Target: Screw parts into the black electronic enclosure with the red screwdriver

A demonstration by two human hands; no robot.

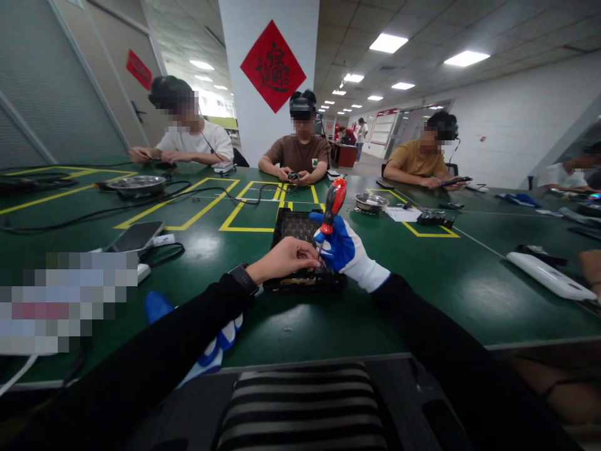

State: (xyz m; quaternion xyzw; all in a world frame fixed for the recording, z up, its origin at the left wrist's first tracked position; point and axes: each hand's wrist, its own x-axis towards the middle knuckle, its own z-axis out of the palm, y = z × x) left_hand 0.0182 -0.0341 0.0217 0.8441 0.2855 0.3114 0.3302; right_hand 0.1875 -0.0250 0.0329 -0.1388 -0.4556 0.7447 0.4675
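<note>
A screwdriver (335, 202) with a red and black handle stands nearly upright, tilted a little, its thin shaft pointing down. My right hand (345, 245), in a blue and white glove, grips it below the handle. My left hand (286, 258) is bare, with a dark watch at the wrist. Its fingers are pinched together beside the lower end of the shaft; what they hold, if anything, is hidden. Under both hands lies a black box-like casing (293, 224) with an open, textured interior. My hands cover much of its middle and near part.
A blue and white glove (226, 337) lies by my left forearm. Further left are a phone (136, 237) and cables. Metal bowls (370, 202) and a white device (550, 275) rest on the green table (451, 294). Several people sit around it.
</note>
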